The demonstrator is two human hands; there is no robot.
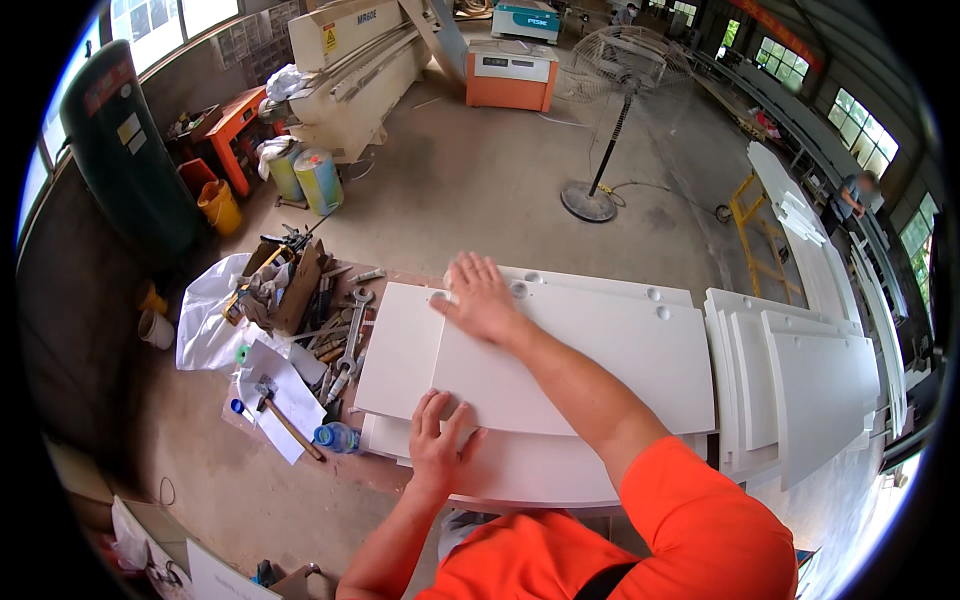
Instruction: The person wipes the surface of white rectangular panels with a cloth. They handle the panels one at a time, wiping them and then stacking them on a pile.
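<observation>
Left hand (438, 450) resting open, fingers loosely bent, at eight o'clock on white panel (590, 360); panel lying at wearer's twelve o'clock, over lower panels (540, 485). Right hand (483, 300) pressing flat, open, at ten o'clock. Seemingly squaring panel; next move probably calling for even edges. Farther, eleven o'clock: cream machine (365, 85) showing lettering, yellow warning label (329, 38).

2 arms (575, 380) reach forward, flat right grip (482, 302) beyond the bent-fingered left grip (437, 450).
</observation>
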